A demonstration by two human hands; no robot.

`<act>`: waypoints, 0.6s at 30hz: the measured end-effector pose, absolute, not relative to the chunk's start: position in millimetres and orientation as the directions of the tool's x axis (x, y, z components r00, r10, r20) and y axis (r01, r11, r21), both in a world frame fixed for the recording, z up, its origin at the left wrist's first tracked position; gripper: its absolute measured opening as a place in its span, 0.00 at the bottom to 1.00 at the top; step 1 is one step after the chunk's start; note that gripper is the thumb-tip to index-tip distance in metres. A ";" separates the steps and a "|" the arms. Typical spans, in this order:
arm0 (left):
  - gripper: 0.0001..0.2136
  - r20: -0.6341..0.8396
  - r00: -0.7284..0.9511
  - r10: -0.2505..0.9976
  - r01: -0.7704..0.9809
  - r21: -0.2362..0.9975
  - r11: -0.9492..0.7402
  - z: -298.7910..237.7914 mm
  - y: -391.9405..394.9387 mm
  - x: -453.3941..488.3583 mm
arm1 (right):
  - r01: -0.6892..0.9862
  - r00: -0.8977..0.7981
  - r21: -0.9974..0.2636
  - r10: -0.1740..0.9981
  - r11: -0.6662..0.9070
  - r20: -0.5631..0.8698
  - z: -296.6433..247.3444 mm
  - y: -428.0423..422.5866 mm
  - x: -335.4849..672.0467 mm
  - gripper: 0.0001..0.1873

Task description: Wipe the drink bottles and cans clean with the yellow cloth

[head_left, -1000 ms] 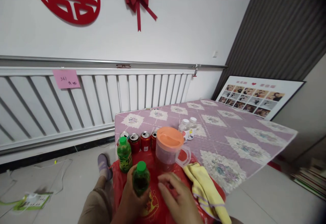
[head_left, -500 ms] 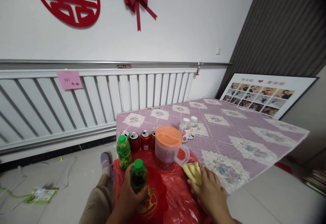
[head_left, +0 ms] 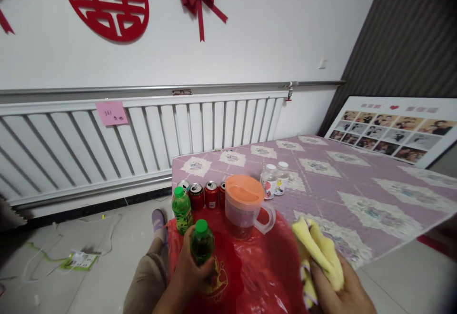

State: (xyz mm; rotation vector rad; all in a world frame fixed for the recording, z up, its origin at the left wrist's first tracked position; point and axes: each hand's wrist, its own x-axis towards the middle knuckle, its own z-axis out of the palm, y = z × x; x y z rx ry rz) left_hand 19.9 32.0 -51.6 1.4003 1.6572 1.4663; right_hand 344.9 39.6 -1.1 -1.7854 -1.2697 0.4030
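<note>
Gripping a green-capped green plastic bottle (head_left: pixel 202 248) is the left hand (head_left: pixel 188 267); the right hand (head_left: pixel 344 289) clutches a bunched yellow cloth (head_left: pixel 321 249).

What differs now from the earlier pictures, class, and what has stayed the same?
The right hand, empty at first, has taken hold of the yellow cloth and moved it rightward, away from the pitcher. The left hand still holds a green-capped bottle; the pitcher and red cans stayed put.
</note>
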 end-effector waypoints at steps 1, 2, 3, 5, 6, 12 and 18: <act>0.36 0.244 -0.335 0.910 0.349 0.929 -0.121 -50.8 31.8 20.7 | 0.476 0.441 -0.875 0.885 -0.090 0.149 5.6 29.7 331.7 0.36; 0.35 0.248 -0.336 0.909 0.349 0.929 -0.125 -50.0 31.5 21.3 | 0.357 0.440 -0.931 0.893 -0.077 0.095 11.0 21.2 316.7 0.38; 0.35 0.256 -0.334 0.907 0.351 0.927 -0.132 -49.2 31.1 21.7 | 0.262 0.399 -0.964 0.915 -0.055 0.056 15.1 14.5 300.8 0.39; 0.34 0.270 -0.327 0.906 0.359 0.922 -0.145 -47.6 30.2 22.4 | 0.178 0.227 -0.984 0.973 0.010 0.051 20.4 7.7 270.1 0.38; 0.34 0.272 -0.322 0.907 0.362 0.921 -0.147 -46.8 29.8 22.6 | 0.179 0.129 -0.983 0.989 0.049 0.072 22.6 7.5 256.5 0.36; 0.36 0.253 -0.304 0.919 0.314 0.937 -0.154 -43.3 29.8 23.2 | 0.355 -0.083 -0.833 0.902 0.424 0.424 39.3 27.0 196.4 0.31; 0.34 0.262 -0.290 0.920 0.275 0.944 -0.183 -42.9 30.7 21.2 | 0.458 -0.183 -0.737 0.864 0.497 0.469 18.9 38.8 163.8 0.37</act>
